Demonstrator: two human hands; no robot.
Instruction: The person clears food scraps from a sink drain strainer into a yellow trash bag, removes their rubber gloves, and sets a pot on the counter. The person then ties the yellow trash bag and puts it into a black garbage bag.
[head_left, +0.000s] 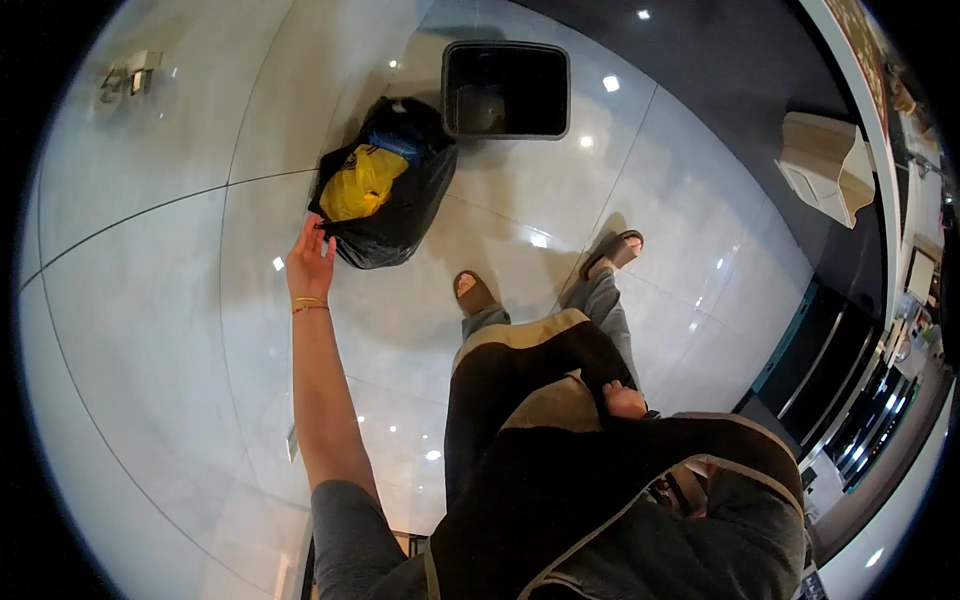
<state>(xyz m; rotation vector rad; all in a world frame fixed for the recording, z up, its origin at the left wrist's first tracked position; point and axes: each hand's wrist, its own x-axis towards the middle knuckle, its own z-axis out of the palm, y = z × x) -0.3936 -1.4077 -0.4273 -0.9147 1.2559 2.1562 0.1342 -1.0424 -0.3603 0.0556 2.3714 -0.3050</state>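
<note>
A black garbage bag (420, 212) rests on the floor with its mouth open. Inside it lie a knotted yellow plastic bag (362, 184) and something blue (393, 146). My left hand (312, 262) reaches out to the bag's near left edge, its fingertips closed on the black plastic rim. Close to my body, my right hand (625, 401) is at the side of the dark brown apron (520, 372). Its fingers are curled, and whatever may be inside them is hidden.
Just beyond the bag stands a black bin (507, 132), with no liner seen in it. A beige holder (826, 165) is on the dark cabinet front at right. My sandalled feet (475, 291) stand on glossy tiles. A counter (925, 330) with several items runs along the right.
</note>
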